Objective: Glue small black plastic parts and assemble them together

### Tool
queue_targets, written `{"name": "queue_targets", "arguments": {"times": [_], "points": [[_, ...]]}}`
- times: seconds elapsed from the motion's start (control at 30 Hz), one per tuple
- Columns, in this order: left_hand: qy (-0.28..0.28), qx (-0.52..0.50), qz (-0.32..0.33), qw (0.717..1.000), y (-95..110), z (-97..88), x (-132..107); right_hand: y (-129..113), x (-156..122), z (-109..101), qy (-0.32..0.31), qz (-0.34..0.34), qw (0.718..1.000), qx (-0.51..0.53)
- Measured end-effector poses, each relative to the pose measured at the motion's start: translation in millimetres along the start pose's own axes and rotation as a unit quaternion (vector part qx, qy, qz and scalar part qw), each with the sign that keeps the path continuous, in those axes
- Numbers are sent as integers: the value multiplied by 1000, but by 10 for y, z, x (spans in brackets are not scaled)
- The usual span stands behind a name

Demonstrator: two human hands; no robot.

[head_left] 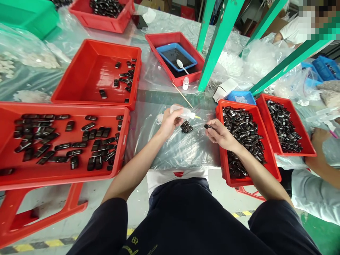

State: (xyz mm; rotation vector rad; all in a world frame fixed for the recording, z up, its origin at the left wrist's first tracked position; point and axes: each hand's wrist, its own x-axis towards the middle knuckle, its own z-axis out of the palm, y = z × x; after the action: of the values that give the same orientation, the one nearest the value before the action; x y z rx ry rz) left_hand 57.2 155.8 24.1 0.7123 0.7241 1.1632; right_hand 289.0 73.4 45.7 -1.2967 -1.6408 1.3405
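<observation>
My left hand [170,122] is wrapped round a translucent squeeze bottle [183,112], which lies nearly level with its thin yellow tip pointing right. Across a small gap, my right hand [219,134] pinches a small black glossy piece [208,126] near that tip. Between the hands, a small cluster of black pieces [186,126] rests on the plastic-covered table [175,152]. Close by my right forearm stands a red bin [275,175] heaped with similar black parts.
Red trays with black pieces [87,106] stand at the left. Behind are a blue tray [195,63] with a white spoon [180,64], a small white bottle [185,84] and a thin stick [182,95]. Green posts [212,53] rise behind the table. A co-worker's arm [322,156] is at right.
</observation>
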Motion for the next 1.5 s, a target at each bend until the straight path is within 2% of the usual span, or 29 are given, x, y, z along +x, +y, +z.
{"name": "queue_targets", "arguments": {"times": [0.13,0.4,0.67,0.9,1.07,1.5], "points": [[-23,48,20,998,-50,-2,-31,-14,37,-38,-10,-3,997,81],[-31,89,25,995,-58,-30,-17,-31,27,-32,-14,-46,991,122],[-34,114,37,992,-69,-40,-16,-34,26,-2,-20,-73,989,124],[-96,153,100,979,-79,-81,-8,26,9,11,-22,-75,993,90],[-99,163,125,974,-76,-95,10,52,7,5,-28,-89,992,90],[-117,187,135,966,-86,-121,25,70,7,3,-35,-84,990,104]]}}
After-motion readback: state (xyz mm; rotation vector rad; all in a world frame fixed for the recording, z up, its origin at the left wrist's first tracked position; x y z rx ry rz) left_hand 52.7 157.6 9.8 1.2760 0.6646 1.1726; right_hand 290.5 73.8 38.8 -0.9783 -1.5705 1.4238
